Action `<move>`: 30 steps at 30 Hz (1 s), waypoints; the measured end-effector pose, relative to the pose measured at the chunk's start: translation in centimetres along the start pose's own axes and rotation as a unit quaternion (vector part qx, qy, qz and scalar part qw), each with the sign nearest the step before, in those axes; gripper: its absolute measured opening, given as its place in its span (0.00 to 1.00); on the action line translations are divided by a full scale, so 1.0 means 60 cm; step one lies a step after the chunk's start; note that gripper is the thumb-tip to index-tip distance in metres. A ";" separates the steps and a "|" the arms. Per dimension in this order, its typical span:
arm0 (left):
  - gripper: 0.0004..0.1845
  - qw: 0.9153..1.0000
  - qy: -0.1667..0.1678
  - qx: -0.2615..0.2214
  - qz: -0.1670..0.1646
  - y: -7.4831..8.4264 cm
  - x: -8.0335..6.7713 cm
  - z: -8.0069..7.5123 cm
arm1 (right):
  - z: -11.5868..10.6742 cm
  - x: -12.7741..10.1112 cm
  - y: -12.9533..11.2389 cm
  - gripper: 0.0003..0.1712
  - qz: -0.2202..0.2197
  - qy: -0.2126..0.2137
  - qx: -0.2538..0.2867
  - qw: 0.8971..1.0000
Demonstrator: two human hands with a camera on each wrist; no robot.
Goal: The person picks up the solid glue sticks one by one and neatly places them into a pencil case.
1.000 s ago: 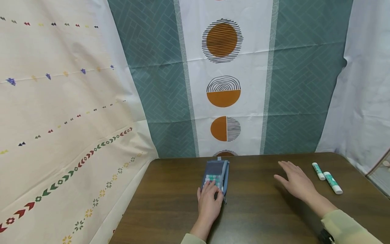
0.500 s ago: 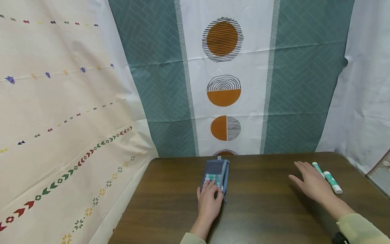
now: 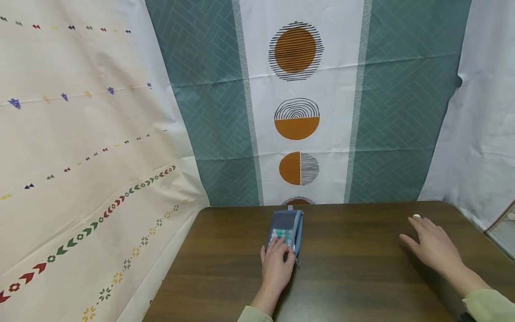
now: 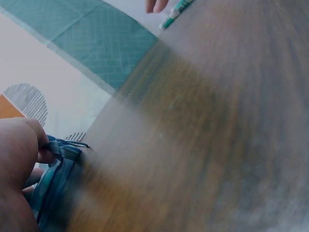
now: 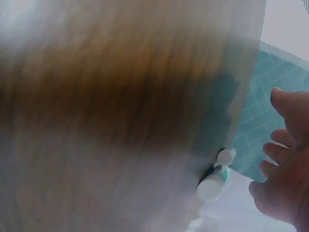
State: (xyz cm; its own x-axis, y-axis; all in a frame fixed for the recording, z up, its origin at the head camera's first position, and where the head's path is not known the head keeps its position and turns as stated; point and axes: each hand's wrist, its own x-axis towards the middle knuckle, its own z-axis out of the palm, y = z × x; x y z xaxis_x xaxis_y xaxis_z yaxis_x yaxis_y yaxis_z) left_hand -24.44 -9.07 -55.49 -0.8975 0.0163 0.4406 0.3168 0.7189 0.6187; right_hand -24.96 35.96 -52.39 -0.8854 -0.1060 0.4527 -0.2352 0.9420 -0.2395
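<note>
A blue zip pouch (image 3: 286,223) lies open at the back middle of the brown table (image 3: 346,277), with white-and-green glue sticks (image 3: 281,233) showing inside. My left hand (image 3: 277,251) rests on the pouch's near end, fingers laid over it; in the left wrist view a fingertip (image 4: 44,153) touches the pouch's zip edge (image 4: 65,153). My right hand (image 3: 427,233) is spread flat at the table's back right, over two loose glue sticks (image 5: 214,180). From the head only one white cap (image 3: 416,216) peeks out past its fingers. The right hand (image 5: 285,186) holds nothing.
Patterned cloths hang behind (image 3: 297,103) and to the left (image 3: 80,156) of the table, meeting its back edge. The table's rounded right corner (image 3: 479,219) is just beyond the right hand. Bare wood lies between the two hands.
My right hand has slid rightward across the table and now covers the two glue sticks. The left hand and the pouch have stayed put.
</note>
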 end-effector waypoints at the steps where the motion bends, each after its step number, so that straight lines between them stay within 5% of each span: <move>1: 0.12 1.000 0.001 0.000 0.001 0.000 0.000 0.000 | -0.001 -0.001 0.004 0.37 0.000 0.001 0.000 1.000; 30: 0.12 1.000 -0.014 -0.006 -0.015 -0.002 0.000 0.001 | -0.002 -0.022 0.080 0.35 0.036 -0.016 -0.025 0.999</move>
State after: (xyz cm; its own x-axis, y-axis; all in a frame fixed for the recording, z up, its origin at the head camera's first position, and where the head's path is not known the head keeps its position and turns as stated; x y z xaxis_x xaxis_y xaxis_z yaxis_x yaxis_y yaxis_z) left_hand -24.47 -9.11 -55.58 -0.9150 0.0148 0.4033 0.2932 0.7110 0.6392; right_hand -24.89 40.63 -54.01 -0.9118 -0.0467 0.4079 -0.1507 0.9622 -0.2267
